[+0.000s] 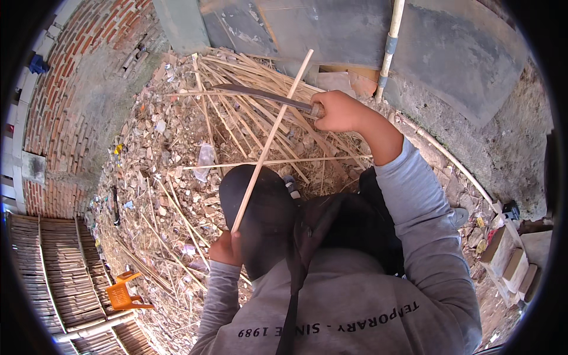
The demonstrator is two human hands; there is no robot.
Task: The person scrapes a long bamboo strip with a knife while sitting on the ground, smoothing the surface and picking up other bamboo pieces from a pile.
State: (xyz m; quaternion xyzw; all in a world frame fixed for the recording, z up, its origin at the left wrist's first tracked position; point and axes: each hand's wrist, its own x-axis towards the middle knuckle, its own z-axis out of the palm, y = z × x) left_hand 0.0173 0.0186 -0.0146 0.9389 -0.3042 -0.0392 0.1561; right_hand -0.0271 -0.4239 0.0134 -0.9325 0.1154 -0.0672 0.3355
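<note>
My right hand [342,112] is closed round the handle of a machete [254,92], its long dark blade pointing left. Down at the left, my left hand [225,248] grips the lower end of a pale bamboo strip [269,142]. The strip slants up and to the right, and its upper part crosses the blade near the handle; whether they touch I cannot tell. Beyond the blade lies a heap of similar bamboo strips [248,109] on the ground.
Rubble and litter [171,136] cover the ground. More loose strips [177,210] lie at the left, near an orange plastic chair [121,294] and a bamboo slat panel [59,266]. A brick wall [71,100] stands far left. A white pipe [389,50] runs down the grey wall.
</note>
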